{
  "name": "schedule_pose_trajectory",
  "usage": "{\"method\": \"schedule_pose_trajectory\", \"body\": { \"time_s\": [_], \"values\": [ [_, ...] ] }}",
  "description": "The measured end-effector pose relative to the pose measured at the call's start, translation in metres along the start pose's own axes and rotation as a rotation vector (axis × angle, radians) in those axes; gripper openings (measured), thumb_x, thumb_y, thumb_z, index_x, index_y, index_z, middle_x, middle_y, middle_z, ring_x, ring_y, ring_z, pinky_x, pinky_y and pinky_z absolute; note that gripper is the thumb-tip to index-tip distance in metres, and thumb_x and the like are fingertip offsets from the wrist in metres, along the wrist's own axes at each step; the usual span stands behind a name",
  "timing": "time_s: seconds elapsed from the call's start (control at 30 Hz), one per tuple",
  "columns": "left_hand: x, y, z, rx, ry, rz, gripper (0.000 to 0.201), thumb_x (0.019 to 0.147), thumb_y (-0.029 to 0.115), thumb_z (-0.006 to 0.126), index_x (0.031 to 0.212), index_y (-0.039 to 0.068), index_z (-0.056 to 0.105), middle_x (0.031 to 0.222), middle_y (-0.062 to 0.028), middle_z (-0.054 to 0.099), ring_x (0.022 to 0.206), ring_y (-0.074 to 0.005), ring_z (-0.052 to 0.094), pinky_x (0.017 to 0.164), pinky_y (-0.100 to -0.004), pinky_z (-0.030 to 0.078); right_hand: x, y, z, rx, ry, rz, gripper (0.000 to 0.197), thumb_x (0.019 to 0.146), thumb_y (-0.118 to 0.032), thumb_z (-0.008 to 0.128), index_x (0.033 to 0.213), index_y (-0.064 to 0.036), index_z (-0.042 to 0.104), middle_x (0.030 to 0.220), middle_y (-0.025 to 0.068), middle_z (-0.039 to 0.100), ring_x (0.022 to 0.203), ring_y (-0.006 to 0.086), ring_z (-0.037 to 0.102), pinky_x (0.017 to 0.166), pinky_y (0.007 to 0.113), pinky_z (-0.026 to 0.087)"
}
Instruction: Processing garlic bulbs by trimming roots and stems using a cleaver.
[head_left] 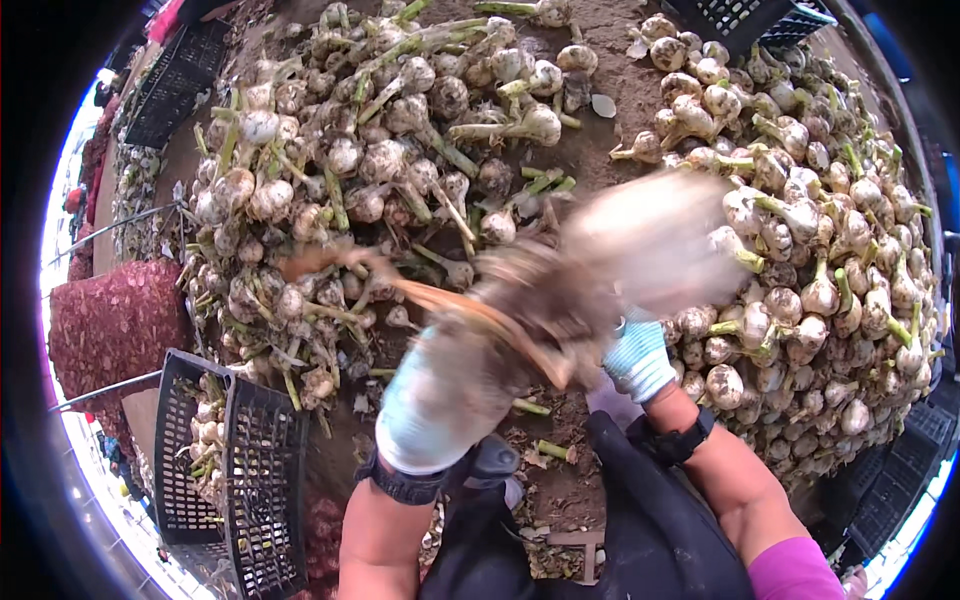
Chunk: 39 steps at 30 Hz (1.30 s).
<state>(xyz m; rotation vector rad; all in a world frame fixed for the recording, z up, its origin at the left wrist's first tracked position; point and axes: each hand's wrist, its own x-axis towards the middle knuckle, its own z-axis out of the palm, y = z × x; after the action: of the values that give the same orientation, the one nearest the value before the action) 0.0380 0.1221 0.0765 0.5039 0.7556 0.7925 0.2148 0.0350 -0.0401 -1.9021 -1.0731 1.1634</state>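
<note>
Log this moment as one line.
left hand: gloved, grip unclear; right hand: gloved, grip unclear; blurred brown-white mass: near hands; left garlic heap, right garlic heap: on ground; crate: lower left

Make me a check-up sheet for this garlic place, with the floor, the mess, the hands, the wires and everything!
Surface: brown ground with bits scattered on it
Job's things: garlic heaped in a left pile and a right pile, many with stalks
Clutter: cut stalk pieces on the ground
Grippers: gloved left hand and gloved right hand; blur hides what either holds
Cables: nothing seen
Surroundings: black crate and red mesh sack, both at left
</note>
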Motion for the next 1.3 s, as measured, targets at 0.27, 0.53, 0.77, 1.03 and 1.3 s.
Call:
{"method": "schedule_pose_trajectory", "body": {
  "time_s": [0.27,0.53,0.77,1.03,1.3],
  "values": [
    [0.021,-0.079,-0.130,1.934,0.314,-0.442,0.068,0.062,0.029,0.074,0.119,0.004,0.045,0.109,-0.0243,0.056,0.092,-0.0395,0.058,0.078,-0.0405,0.049,-0.009,-0.011,0.001,-0.065,-0.118,0.137,0.030,0.068,-0.021,0.073,0.089,-0.0040,0.061,0.068,0.0057,0.061,0.062,0.0175,0.058,0.060,0.029,0.047],
    [-0.015,-0.070,-0.129,0.165,0.173,-0.197,0.076,0.064,0.015,0.076,0.128,0.005,0.036,0.118,-0.0153,0.051,0.103,-0.0258,0.055,0.090,-0.0394,0.045,-0.028,-0.049,0.008,-0.617,-0.178,-0.554,0.014,0.072,-0.011,0.059,0.086,-0.0111,0.059,0.071,0.0132,0.055,0.063,0.0292,0.061,0.056,0.041,0.049],
    [-0.030,-0.068,-0.118,0.184,0.121,-0.099,0.089,0.056,0.004,0.079,0.131,0.005,0.031,0.123,-0.0108,0.046,0.111,-0.0213,0.049,0.095,-0.0351,0.042,-0.026,-0.041,0.007,-0.358,0.050,-0.443,0.015,0.070,-0.008,0.059,0.084,-0.0079,0.056,0.070,0.0125,0.054,0.057,0.0316,0.057,0.052,0.040,0.047],
    [-0.040,-0.081,-0.097,0.071,0.133,-0.006,0.047,0.086,0.018,0.058,0.125,0.001,0.037,0.111,-0.0125,0.056,0.097,-0.0196,0.058,0.085,-0.0320,0.050,-0.047,-0.062,0.021,-0.632,-0.232,-0.685,0.008,0.067,-0.012,0.056,0.073,-0.0065,0.054,0.061,0.0107,0.054,0.054,0.0251,0.057,0.046,0.038,0.043],
    [-0.049,-0.076,-0.080,0.276,0.202,0.021,0.038,0.086,0.018,0.057,0.118,0.001,0.043,0.103,-0.0100,0.058,0.093,-0.0176,0.059,0.080,-0.0318,0.051,-0.040,-0.042,0.033,-0.498,-0.180,-0.735,0.010,0.065,-0.011,0.057,0.073,-0.0052,0.054,0.061,0.0116,0.053,0.055,0.0270,0.057,0.047,0.038,0.043]
  ]
}}
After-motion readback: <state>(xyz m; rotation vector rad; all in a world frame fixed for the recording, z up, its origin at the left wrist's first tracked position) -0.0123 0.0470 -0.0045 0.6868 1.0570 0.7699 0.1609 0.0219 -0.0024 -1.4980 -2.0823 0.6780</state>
